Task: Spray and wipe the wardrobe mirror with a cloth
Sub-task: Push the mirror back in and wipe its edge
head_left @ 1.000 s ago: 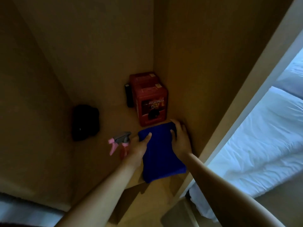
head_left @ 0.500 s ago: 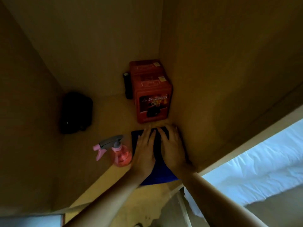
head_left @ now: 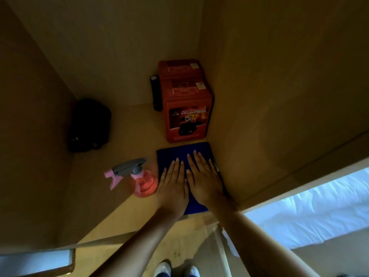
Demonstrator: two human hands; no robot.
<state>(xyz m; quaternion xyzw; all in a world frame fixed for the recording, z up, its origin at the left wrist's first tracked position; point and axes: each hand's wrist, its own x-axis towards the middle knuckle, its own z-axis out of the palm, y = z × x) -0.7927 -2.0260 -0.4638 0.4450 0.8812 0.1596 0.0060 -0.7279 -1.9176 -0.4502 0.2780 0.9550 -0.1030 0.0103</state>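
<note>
**Cloth pressed flat on the wardrobe shelf under both hands**

Cloth [head_left: 182,154], dark blue and folded to a rectangle, lies on the wooden shelf [head_left: 127,124] inside the wardrobe, its right edge against the right side panel [head_left: 279,96]. The left hand [head_left: 173,186] and the right hand [head_left: 204,180] rest side by side on top of it, palms down, fingers straight and close together, pointing toward the back of the compartment; neither hand grips anything. The near edge of the cloth shows between the two wrists, close to the front lip of the shelf.

Just left of the cloth, beside the left hand, stands a spray bottle [head_left: 142,183] with a clear pink body, a grey head and a pink trigger and nozzle pointing left. Directly behind the cloth stands a red box [head_left: 188,114] with a printed label on its front; a second red box [head_left: 177,68] sits behind it in the rear right corner. A slim black cylinder [head_left: 155,92] stands upright against the left side of the boxes. A black pouch [head_left: 89,124] lies at the left wall of the shelf, well apart from the rest. White bedding [head_left: 311,214] is visible outside the wardrobe at lower right, and the person's shoes [head_left: 175,269] show on the floor below.
</note>
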